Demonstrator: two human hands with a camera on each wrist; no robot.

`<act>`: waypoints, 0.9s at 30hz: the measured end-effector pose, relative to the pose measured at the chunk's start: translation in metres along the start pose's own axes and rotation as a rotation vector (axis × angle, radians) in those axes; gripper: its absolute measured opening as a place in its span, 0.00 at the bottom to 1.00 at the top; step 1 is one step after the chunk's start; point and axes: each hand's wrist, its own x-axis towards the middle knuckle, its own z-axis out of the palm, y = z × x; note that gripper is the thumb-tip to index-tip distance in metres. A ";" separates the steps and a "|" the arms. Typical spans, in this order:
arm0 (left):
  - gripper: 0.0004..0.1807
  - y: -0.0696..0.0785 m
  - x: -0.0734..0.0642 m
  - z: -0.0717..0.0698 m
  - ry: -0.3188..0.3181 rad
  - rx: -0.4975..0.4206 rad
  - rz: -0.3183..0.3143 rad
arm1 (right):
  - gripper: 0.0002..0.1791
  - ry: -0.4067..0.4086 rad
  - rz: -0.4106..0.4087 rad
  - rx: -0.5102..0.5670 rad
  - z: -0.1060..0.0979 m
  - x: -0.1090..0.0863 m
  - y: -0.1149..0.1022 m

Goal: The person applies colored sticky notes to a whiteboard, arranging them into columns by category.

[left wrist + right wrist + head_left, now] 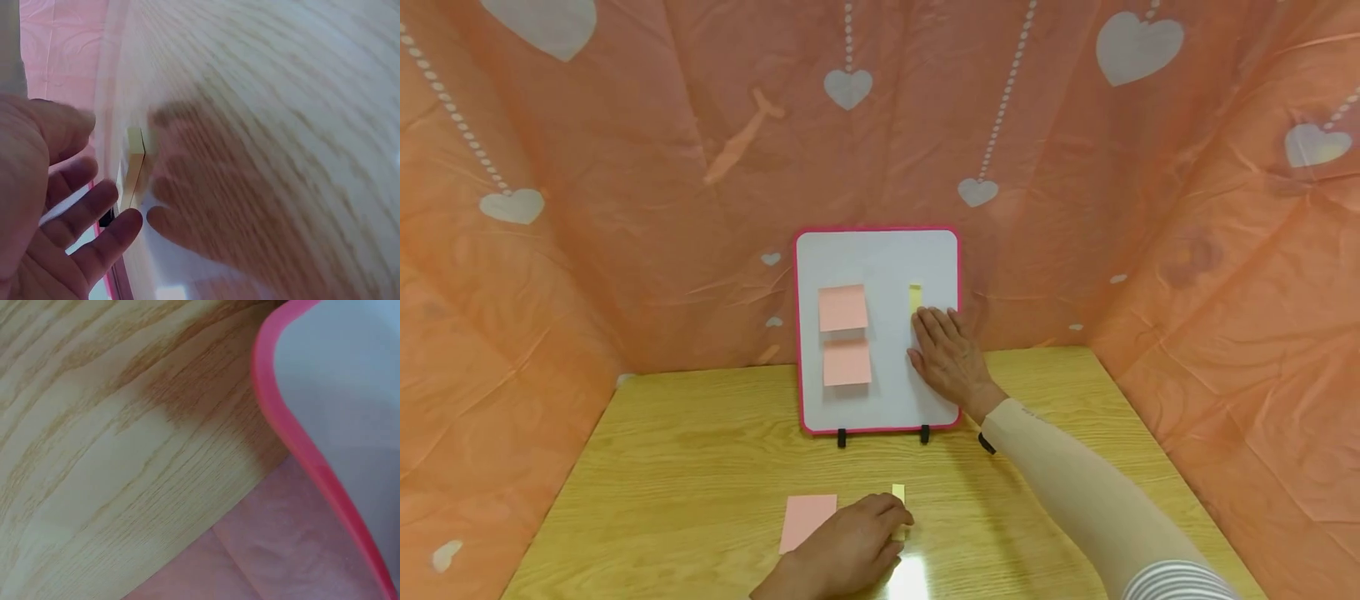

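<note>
Apparently light and easily creased, the yellow strip (915, 297) right of centre on the whiteboard (880, 262) suited an edge pinch, while your right hand (951, 358), fingers nearly together, hid its lower end and your left hand (853, 543), fingers apart, was beside the yellow pad (898, 492).

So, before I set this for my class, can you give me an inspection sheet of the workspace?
Surface: wood-grain table.
Job's things: white board with a pink rim, standing on the table; two pink notes and a yellow strip on it; a pink square and a yellow pad on the table.
Clutter: nothing seen.
Grips: right grip flat against the board, covering the strip's lower end; left grip partly hides the yellow pad, contact unclear.
Cables: nothing seen.
Surroundings: orange drape printed with pale hearts.
</note>
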 end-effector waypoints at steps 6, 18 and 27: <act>0.13 -0.003 0.010 -0.010 0.021 0.023 -0.046 | 0.34 0.002 0.003 0.003 -0.001 -0.001 0.000; 0.30 -0.060 0.094 -0.117 0.249 0.488 -0.038 | 0.34 0.023 -0.003 -0.025 -0.004 -0.002 0.001; 0.46 -0.088 0.152 -0.167 -0.020 0.681 -0.094 | 0.32 -0.026 0.022 -0.018 -0.009 0.003 -0.001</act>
